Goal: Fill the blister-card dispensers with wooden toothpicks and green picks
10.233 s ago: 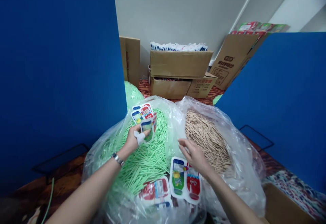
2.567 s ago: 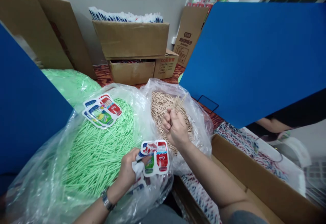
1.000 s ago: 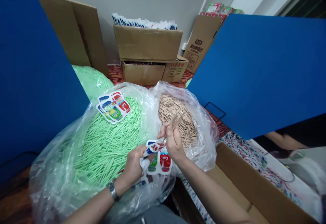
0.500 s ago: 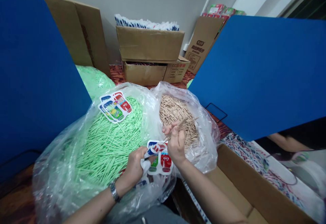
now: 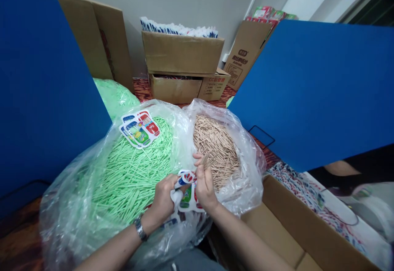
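My left hand [image 5: 162, 199] is closed on a small printed packet [image 5: 186, 191] with red, green and blue bottle pictures, held over the near edge of the bags. My right hand [image 5: 203, 182] pinches a few tan wooden sticks [image 5: 207, 161] right above that packet, fingers together. Behind the hands a clear bag holds a heap of tan sticks [image 5: 220, 143]. To the left a bigger clear bag is full of green sticks [image 5: 132, 176], with a small stack of printed packets [image 5: 140, 128] lying on top.
Blue partition boards stand at left [image 5: 46, 82] and right [image 5: 314, 86]. Cardboard boxes [image 5: 181, 53] are stacked at the back. An open cardboard box [image 5: 295, 230] sits at lower right. Another person's arm [image 5: 338, 167] shows under the right board.
My right hand has dropped from above the tan heap down to the packet, and the sticks it pinches now point lower. The left hand has kept hold of the packet.
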Tool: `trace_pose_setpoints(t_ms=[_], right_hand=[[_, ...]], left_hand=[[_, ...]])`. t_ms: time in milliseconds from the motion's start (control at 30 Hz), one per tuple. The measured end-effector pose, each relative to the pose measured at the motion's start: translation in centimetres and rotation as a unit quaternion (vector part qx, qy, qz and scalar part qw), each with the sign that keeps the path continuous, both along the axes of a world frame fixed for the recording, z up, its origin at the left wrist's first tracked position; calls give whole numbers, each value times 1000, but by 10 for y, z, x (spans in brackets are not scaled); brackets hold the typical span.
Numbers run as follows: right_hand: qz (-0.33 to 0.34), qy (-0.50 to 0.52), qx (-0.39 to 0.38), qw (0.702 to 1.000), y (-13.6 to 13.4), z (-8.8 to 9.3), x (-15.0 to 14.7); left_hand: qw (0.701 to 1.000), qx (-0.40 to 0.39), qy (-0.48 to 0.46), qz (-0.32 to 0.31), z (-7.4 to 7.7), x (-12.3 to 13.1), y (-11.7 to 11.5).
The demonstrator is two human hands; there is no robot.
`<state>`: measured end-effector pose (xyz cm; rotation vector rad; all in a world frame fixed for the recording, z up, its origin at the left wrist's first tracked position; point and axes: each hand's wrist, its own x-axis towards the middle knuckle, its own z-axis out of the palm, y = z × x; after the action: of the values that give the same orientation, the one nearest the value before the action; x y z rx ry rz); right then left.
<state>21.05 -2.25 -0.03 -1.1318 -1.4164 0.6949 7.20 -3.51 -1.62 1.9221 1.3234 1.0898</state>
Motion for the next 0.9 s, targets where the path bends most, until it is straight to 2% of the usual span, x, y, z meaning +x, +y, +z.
trace_pose_setpoints(t_ms=[133,400,567,667,767,900], right_hand=[[49,-56,-25,997,0,4,7],[149,-66,-77,984,9,11,14],[209,-80,-113,968,19,27,24],[216,-71,-100,969,24,35,25],[216,-125,-69,966,27,38,23],[164,-162,9,973,29,40,20]], left_hand=[[999,27,13,13,1,-4,3],[1000,21,24,4,1,-9,5],[999,23,16,16,3,-15,10],[999,20,8,24,7,-16,12],[1000,10,-4,21,12,-16,13],[1000,0,-26,12,15,-21,12]])
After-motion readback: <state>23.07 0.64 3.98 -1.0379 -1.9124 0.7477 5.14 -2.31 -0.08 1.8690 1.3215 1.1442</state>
